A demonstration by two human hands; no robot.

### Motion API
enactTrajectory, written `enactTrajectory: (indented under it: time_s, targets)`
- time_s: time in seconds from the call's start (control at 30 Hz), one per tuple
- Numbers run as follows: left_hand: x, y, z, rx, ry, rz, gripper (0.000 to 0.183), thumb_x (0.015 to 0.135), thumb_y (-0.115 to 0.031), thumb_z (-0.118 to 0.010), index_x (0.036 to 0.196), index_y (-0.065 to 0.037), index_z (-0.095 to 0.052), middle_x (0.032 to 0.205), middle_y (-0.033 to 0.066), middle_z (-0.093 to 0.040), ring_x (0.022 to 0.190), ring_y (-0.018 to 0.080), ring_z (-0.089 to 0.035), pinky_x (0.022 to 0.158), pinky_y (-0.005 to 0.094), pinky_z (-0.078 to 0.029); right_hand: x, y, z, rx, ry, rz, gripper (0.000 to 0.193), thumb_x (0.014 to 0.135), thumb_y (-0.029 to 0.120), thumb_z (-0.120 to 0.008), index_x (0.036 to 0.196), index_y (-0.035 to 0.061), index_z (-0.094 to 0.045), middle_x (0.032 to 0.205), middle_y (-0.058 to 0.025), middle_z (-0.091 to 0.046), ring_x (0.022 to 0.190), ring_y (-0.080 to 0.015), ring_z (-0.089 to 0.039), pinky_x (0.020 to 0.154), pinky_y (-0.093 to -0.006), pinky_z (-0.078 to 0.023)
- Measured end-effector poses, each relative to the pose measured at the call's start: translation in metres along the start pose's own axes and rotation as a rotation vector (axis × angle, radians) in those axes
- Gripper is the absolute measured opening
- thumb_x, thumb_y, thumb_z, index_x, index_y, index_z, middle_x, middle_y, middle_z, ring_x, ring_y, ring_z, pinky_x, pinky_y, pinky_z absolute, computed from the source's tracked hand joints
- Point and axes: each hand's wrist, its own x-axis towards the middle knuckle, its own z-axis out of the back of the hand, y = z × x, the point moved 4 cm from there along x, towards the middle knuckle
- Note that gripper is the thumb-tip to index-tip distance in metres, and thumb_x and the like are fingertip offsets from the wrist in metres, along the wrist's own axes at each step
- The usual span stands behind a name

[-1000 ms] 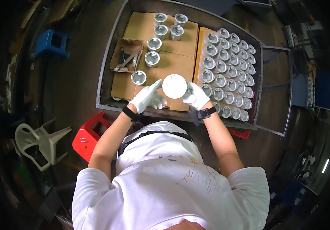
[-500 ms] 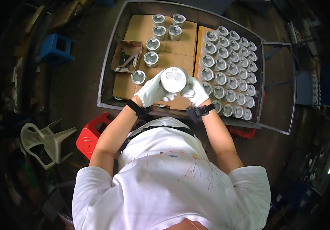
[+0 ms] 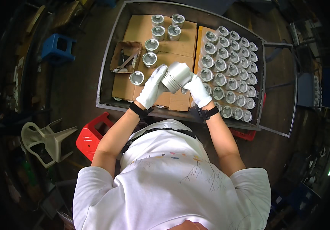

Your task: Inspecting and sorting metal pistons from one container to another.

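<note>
Above the near edge of a shallow metal tray (image 3: 109, 50), a silver piston (image 3: 178, 74) is held between two white-gloved hands. It is raised off the surface below and tilted, with its grooved end turned toward the lower left and its smooth side toward the upper right. Its left side is grasped by the left hand (image 3: 152, 88), the fingers being stretched up along the metal. Its right side is gripped by the right hand (image 3: 198, 91), whose fingers are bent in against it; some fingertips of both hands are hidden from view. A black band (image 3: 139, 110) is worn on the left wrist, and a similar one on the right.

Beneath the hands, the left part of the tray is covered with brown cardboard (image 3: 138, 28). Seven loose pistons (image 3: 149, 59) are stood there in an uneven line and a small cluster, well apart from the larger group. Beside them, at the left, a small open box (image 3: 115, 61) is filled with a few tools, which cannot be made out clearly. On the right, beyond a yellowish strip (image 3: 198, 50), many more pistons (image 3: 220, 65) are packed in close rows. On the floor at the left, a red stool (image 3: 88, 141), a pale chair (image 3: 50, 142) and a blue stool (image 3: 56, 46) are seen.
</note>
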Motion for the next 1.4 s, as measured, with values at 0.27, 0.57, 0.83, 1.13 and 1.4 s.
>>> enactTrajectory:
  time_s: [0.27,0.57,0.83,1.13,1.4]
  targets:
    - [-0.002,-0.017,-0.011,-0.117,0.070,0.169,0.046,0.098,-0.042,-0.050,0.129,-0.008,-0.048,0.117,0.0136,-0.061,0.094,0.0269,-0.064,0.071,0.0448,-0.057,-0.012,0.053,-0.016,-0.334,0.044,-0.161,0.015,0.087,0.018,-0.065,0.090,0.0039,-0.058,0.075,-0.0038,-0.061,0.060,-0.0141,-0.062,0.051,-0.0260,-0.048]
    - [0.000,-0.017,-0.015,-0.272,0.201,0.413,0.051,0.095,-0.046,-0.051,0.128,-0.007,-0.050,0.110,0.0152,-0.064,0.090,0.0304,-0.068,0.058,0.0439,-0.061,0.008,0.057,0.001,-1.067,0.098,0.276,0.032,0.088,0.036,-0.065,0.090,0.0043,-0.066,0.082,-0.0179,-0.064,0.076,-0.0379,-0.062,0.068,-0.0442,-0.049]
    - [0.000,-0.008,0.000,0.022,0.057,0.279,0.046,0.094,-0.045,-0.056,0.130,-0.018,-0.052,0.118,0.0097,-0.060,0.094,0.0288,-0.065,0.058,0.0441,-0.057,0.020,0.063,-0.013,-0.323,-0.064,-0.394,0.041,0.089,0.045,-0.065,0.070,0.0096,-0.061,0.062,0.0041,-0.048,0.051,-0.0063,-0.036,0.047,-0.0258,-0.025]
    - [-0.001,-0.013,-0.003,-0.212,0.101,0.496,0.052,0.093,-0.049,-0.055,0.131,-0.013,-0.050,0.114,0.0142,-0.061,0.090,0.0293,-0.066,0.064,0.0434,-0.059,0.027,0.066,-0.006,-0.289,-0.172,-0.432,0.050,0.092,0.054,-0.059,0.065,0.0118,-0.059,0.055,0.0044,-0.047,0.042,-0.0054,-0.034,0.041,-0.0239,-0.023]
    - [0.003,-0.016,0.006,-0.528,0.290,0.557,0.059,0.093,-0.054,-0.050,0.131,-0.008,-0.049,0.114,0.0184,-0.062,0.087,0.0344,-0.067,0.053,0.0349,-0.060,0.011,0.052,0.028,-0.280,-0.278,-0.284,0.049,0.094,0.049,-0.058,0.080,0.0028,-0.068,0.076,-0.0092,-0.070,0.063,-0.0116,-0.057,0.062,-0.0234,-0.044]
